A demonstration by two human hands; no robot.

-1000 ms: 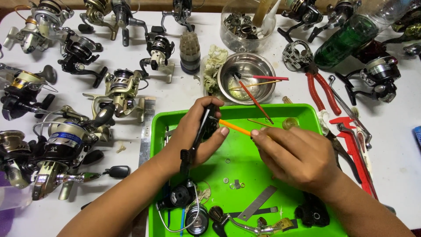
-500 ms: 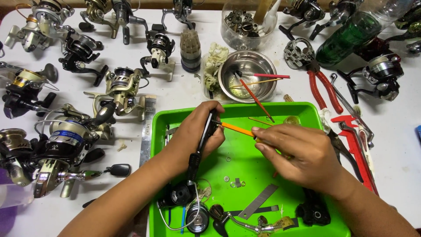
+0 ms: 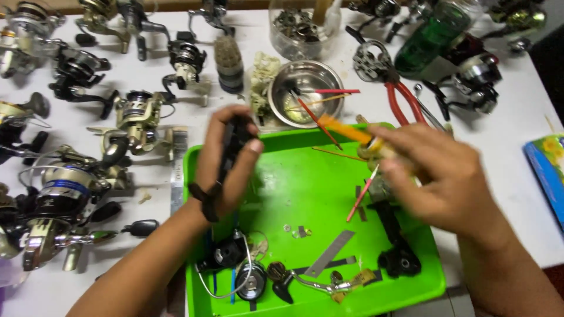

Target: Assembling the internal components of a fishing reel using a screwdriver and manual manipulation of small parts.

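Both hands work above a bright green plastic tray [image 3: 305, 176]. Left hand [image 3: 226, 158] is wrapped around a black fishing-reel body [image 3: 232, 144], fingers closed on it, holding it upright over the tray's left half. Right hand [image 3: 435, 173] is blurred; it seems to pinch an orange-handled tool [image 3: 346, 129] and a small brush [image 3: 361, 194], though the exact grip cannot be told.

Nearest on the tray lie loose reel parts — a black spool [image 3: 249, 282], a bail wire, a metal strip [image 3: 329, 253] and a black handle piece [image 3: 399, 255].

Judging from this, the reel is stripped down and being cleaned or greased; bringing the tool tip to the held body would call for a steady, fine approach.

Beyond the tray sits a steel bowl [image 3: 305, 94] with sticks in it, red-handled pliers [image 3: 405, 100], a green bottle [image 3: 432, 38] — and many assembled spinning reels [image 3: 138, 114] across the white table [image 3: 511, 152].
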